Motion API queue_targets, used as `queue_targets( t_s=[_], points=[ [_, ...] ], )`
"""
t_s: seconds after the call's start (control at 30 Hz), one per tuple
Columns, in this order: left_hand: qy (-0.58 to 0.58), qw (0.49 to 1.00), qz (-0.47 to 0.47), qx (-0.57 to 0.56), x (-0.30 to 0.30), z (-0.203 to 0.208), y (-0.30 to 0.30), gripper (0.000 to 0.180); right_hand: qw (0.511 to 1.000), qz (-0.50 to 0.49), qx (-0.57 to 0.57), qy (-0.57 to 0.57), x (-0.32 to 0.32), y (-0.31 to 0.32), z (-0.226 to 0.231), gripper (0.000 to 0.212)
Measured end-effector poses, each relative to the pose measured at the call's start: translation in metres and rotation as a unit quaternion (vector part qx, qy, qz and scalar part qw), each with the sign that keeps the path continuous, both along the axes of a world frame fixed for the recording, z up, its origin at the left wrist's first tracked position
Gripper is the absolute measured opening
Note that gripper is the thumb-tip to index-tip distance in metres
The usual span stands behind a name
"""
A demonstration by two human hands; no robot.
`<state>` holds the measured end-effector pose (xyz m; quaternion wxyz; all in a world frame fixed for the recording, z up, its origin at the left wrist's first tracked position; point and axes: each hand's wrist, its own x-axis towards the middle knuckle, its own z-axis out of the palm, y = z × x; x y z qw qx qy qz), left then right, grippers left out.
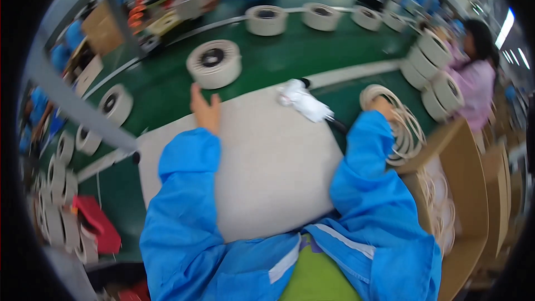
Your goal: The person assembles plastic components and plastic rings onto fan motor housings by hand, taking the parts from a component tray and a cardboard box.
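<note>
My left hand [206, 108] reaches forward with its fingers apart and holds nothing. Just beyond its fingertips is a round cream housing with a dark centre [214, 64], on the green conveyor belt; I cannot tell whether they touch. On the right, my right hand [382, 108] is closed on a loose bunch of thin cream rings [405, 134], its fingers partly hidden by them. Between my arms a pale grey mat [273, 156] covers the work surface. A white-wrapped tool with a dark cord [305, 101] lies at the mat's far right corner.
More round housings [266, 20] line the belt [312, 50], and several are stacked at the left and far right. An open cardboard box [468, 189] by my right arm holds more rings. A grey metal post [83, 100] slants across the left. A co-worker in pink [473, 89] stands at right.
</note>
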<state>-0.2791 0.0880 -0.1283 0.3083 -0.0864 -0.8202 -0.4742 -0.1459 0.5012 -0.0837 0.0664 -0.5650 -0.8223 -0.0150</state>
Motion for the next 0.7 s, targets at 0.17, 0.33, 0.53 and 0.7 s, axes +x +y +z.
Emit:
queue_targets(
  t_s=[0.17,0.33,0.53,0.7],
  points=[
    [-0.043,0.999,-0.015,0.009,-0.003,-0.007,-0.009,0.057,0.997,0.063,0.015,0.049,0.004,-0.027,0.014,0.026],
    [-0.094,0.991,-0.032,0.089,0.009,-0.002,-0.001,0.062,0.989,0.103,0.073,0.072,0.017,-0.030,0.014,0.025],
    [-0.103,0.991,-0.035,0.079,0.005,-0.002,-0.001,0.064,0.787,0.132,0.105,0.593,0.012,-0.016,0.022,0.016],
    [-0.094,0.982,-0.028,0.159,0.006,0.001,-0.006,0.064,0.440,0.213,-0.248,0.837,0.014,-0.065,0.076,0.011]
  ],
)
